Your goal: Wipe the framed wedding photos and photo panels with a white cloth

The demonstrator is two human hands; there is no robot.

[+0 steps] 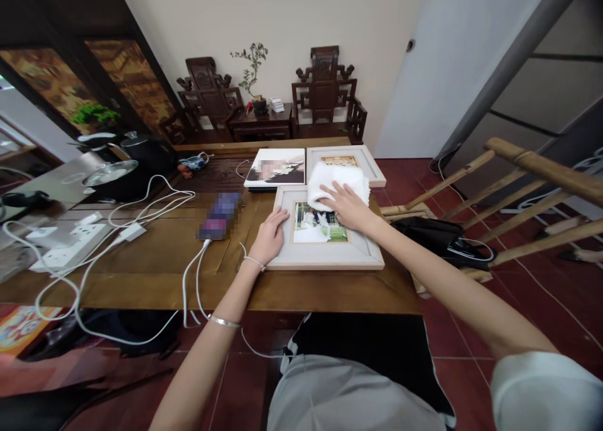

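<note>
Nearest: wood-framed photo (325,256), center of frame, flat on the dark wooden desk (282,293) near its front edge. Pale border, wide light mat, small outdoor photo in the middle. Likely light and stiff, possibly fragile: mat looks easy to mark, and I can't tell if there's glass over it. Best hold is the outer wood border, one hand per side, off the mat and photo.

Left hand (268,235): on the left border, fingers loosely together and slightly bent. Can't tell if it's pinching the edge or just resting.

Right hand (346,206): palm down, fingers spread, pressing a white cloth (330,174) over the top of the photo and mat. Not closed around it. Cloth looks soft, limp, very light; bunches easily, so spread fingers on top or a pinch of a fold both suit it.

Left of center: smartphone (219,216) with a white cable plugged in. Further left, white power strip (70,249) in loose cabling.

Behind the near frame: photo panel (277,165) on the left, second framed picture (372,170) on the right, partly under the cloth.

Far side, upper middle: carved wooden chair (325,98) and potted bonsai (254,66) by the wall.
</note>
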